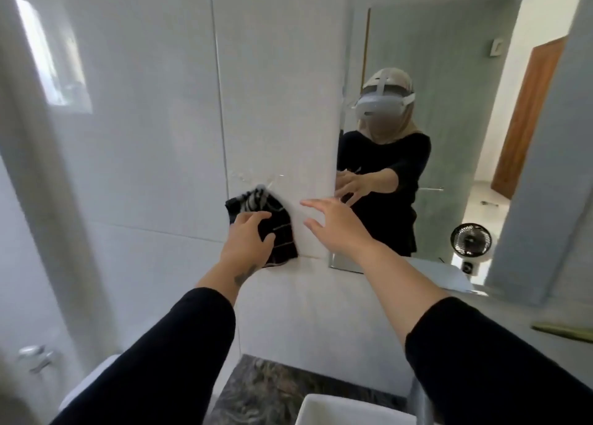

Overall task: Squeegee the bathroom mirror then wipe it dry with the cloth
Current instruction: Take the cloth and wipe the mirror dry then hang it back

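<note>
Clutching one black striped cloth hanging on the tiled wall, left hand; right hand spread beside one mirror.

The way to the mirror lies open on the right — nothing before the glass. Left, the tiled wall blocks, and below, the white basin juts out.

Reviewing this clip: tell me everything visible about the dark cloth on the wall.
The cloth is black with thin pale stripes, soft woven fabric, crumpled rather than spread flat. It hangs against the white tiled wall, left of the mirror and apart from it, apparently from a small clear hook at its top. The left hand lies on its lower left part; the right hand is open beside it, not touching.
</note>
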A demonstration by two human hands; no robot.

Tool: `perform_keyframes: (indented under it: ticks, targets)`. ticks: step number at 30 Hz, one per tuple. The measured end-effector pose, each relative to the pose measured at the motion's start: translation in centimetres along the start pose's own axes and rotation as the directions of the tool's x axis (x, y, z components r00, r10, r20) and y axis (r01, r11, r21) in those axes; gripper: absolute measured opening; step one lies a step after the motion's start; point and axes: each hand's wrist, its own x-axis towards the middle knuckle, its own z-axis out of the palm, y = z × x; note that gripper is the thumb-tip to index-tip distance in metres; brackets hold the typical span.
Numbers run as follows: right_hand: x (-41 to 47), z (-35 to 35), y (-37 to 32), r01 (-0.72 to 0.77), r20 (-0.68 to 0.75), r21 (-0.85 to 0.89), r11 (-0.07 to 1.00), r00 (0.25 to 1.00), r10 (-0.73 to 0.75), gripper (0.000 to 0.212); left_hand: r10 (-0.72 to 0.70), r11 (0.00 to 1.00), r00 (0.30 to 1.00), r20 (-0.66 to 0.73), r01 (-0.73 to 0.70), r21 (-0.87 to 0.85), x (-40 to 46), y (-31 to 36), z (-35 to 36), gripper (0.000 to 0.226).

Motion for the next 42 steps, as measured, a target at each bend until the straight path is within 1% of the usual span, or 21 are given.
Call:
perform_keyframes:
  ticks: [3, 5, 8, 12, 14, 15, 16, 19, 21, 23, 26, 28, 31, 33, 35, 38, 40, 42]
  targets:
    - [3.2, 3.5, -2.2, 0.077, 0.047, -0.022, 0.997, 0.996, -0.076, 0.048, -0.059, 0.998, 0.996, -0.067, 0.058, -0.026, 1.4, -3.6, -0.6, 0.055]
    - [5.0, 5.4, -3.2, 0.124, 0.036, -0.055, 0.991, 0.992, -0.122, 0.051, -0.097, 0.994, 0.992, -0.086, 0.092, -0.061, 2.4, -5.3, -0.4, 0.061]
    - [7.2, 7.6, -3.9, 0.142, -0.029, -0.146, 0.979, 0.989, -0.148, 0.052, -0.125, 0.985, 0.989, -0.076, 0.114, -0.127, 4.2, -7.1, 0.6, 0.069]
    - [9.2, 10.2, -3.9, 0.116, -0.104, -0.278, 0.954, 0.983, -0.15, 0.052, -0.098, 0.968, 0.994, -0.05, 0.084, -0.236, 6.3, -8.3, 2.2, 0.076]
    - [10.0, 11.1, -3.7, 0.117, -0.158, -0.314, 0.942, 0.972, -0.174, 0.051, -0.079, 0.965, 0.995, -0.062, 0.061, -0.253, 7.1, -8.3, 2.6, 0.075]
    - [10.2, 11.5, -3.5, 0.13, -0.181, -0.3, 0.945, 0.965, -0.19, 0.05, -0.071, 0.963, 0.994, -0.085, 0.046, -0.264, 7.4, -8.3, 2.7, 0.075]
    - [10.5, 11.9, -3.4, 0.148, -0.201, -0.246, 0.958, 0.959, -0.2, 0.049, -0.065, 0.959, 0.992, -0.111, 0.031, -0.283, 7.6, -8.3, 2.7, 0.074]
    - [10.8, 12.1, -3.3, 0.189, -0.252, 0.042, 0.981, 0.952, -0.173, 0.039, -0.038, 0.944, 0.985, -0.165, -0.019, -0.331, 7.8, -8.2, 2.2, 0.074]
    - [10.7, 11.5, -3.5, 0.199, -0.297, 0.121, 0.972, 0.942, -0.156, 0.036, 0.009, 0.948, 0.979, -0.201, -0.072, -0.31, 7.8, -7.6, 1.3, 0.075]
    - [10.5, 10.2, -4.0, 0.214, -0.368, 0.123, 0.969, 0.917, -0.156, 0.037, 0.064, 0.949, 0.968, -0.242, -0.134, -0.285, 7.8, -6.3, 0.2, 0.074]
    - [10.0, 6.9, -5.1, 0.29, -0.504, 0.128, 0.948, 0.842, -0.19, 0.034, 0.131, 0.928, 0.942, -0.309, -0.226, -0.295, 7.7, -3.0, -1.8, 0.075]
    - [9.6, 4.1, -6.0, 0.332, -0.572, 0.122, 0.935, 0.794, -0.207, 0.033, 0.178, 0.894, 0.915, -0.362, -0.304, -0.328, 7.4, 0.0, -3.1, 0.075]
    - [8.8, -0.9, -7.2, 0.355, -0.67, 0.093, 0.93, 0.713, -0.205, 0.037, 0.268, 0.831, 0.858, -0.439, -0.436, -0.346, 6.9, 5.2, -4.8, 0.073]
    - [8.3, -4.4, -7.7, 0.344, -0.73, 0.057, 0.937, 0.655, -0.196, 0.045, 0.335, 0.798, 0.804, -0.491, -0.519, -0.306, 6.5, 8.9, -5.5, 0.073]
    - [7.8, -7.8, -8.1, 0.339, -0.748, 0.057, 0.939, 0.637, -0.185, 0.054, 0.392, 0.767, 0.75, -0.533, -0.586, -0.26, 6.0, 12.3, -5.8, 0.072]
    - [7.5, -12.3, -7.7, 0.286, -0.777, -0.002, 0.958, 0.603, -0.181, 0.055, 0.437, 0.719, 0.713, -0.548, -0.643, -0.263, 5.7, 16.8, -5.8, 0.073]
    - [7.6, -15.0, -7.1, 0.254, -0.797, -0.072, 0.965, 0.567, -0.208, 0.049, 0.454, 0.692, 0.709, -0.54, -0.662, -0.288, 5.8, 19.1, -5.8, 0.075]
    - [7.9, -17.4, -6.5, 0.209, -0.796, -0.147, 0.967, 0.556, -0.241, 0.038, 0.471, 0.676, 0.714, -0.518, -0.669, -0.308, 6.4, 20.9, -5.8, 0.078]
